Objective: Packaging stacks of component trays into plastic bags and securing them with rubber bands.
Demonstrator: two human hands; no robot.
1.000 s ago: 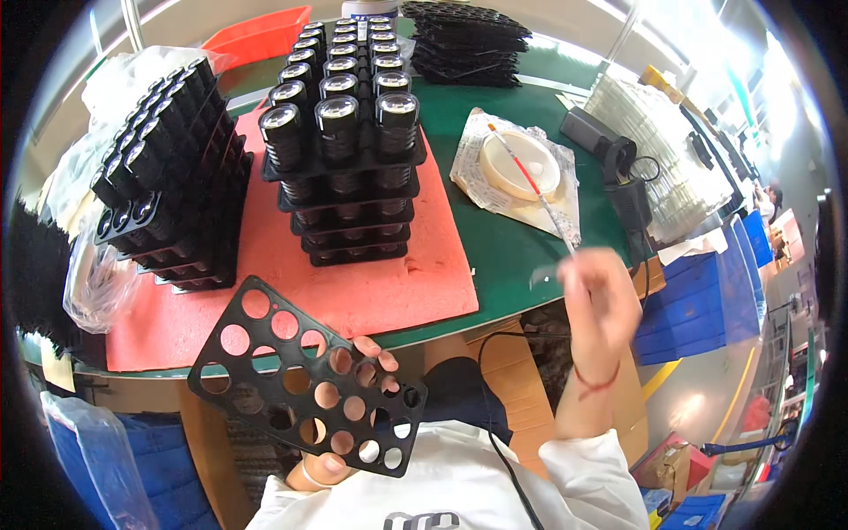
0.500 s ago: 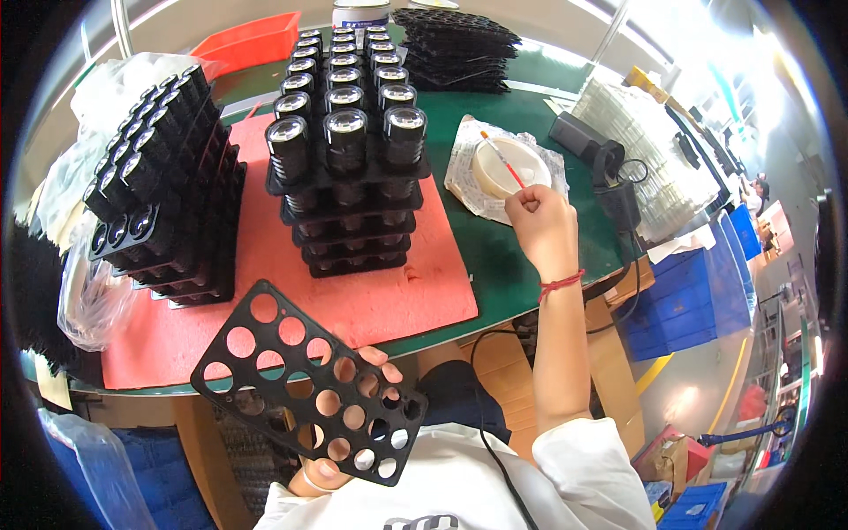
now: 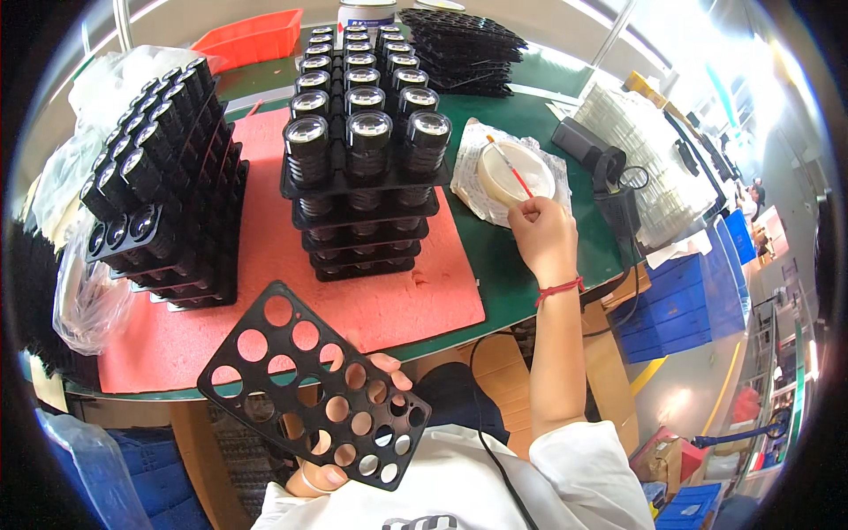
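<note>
My left hand [image 3: 326, 475] grips a black plastic tray [image 3: 305, 396] with rows of round holes, tilted in front of my body at the table's near edge. Fingers show past the tray's far side and the thumb past its near side; part of the hand shows through the holes. Between the fingertips of my right hand [image 3: 542, 231] is a thin brush [image 3: 511, 168] with a red and white handle. The brush lies across a round white bowl [image 3: 527, 178], which sits on a crumpled printed sheet [image 3: 475, 187]. I cannot make out whether it touches the bowl.
Stacked black trays of lens-topped cylinders [image 3: 367, 132] stand on a pink foam mat [image 3: 442, 300], with another stack [image 3: 168, 230] at left. Behind are an orange bin [image 3: 247, 42], a tin [image 3: 367, 13] and piled black trays [image 3: 464, 53]. A black handheld device [image 3: 609, 172] lies at right.
My right hand has moved slightly down with the brush, whose handle now tilts more steeply over the bowl. The tray in my left hand has shifted a little to the right.
</note>
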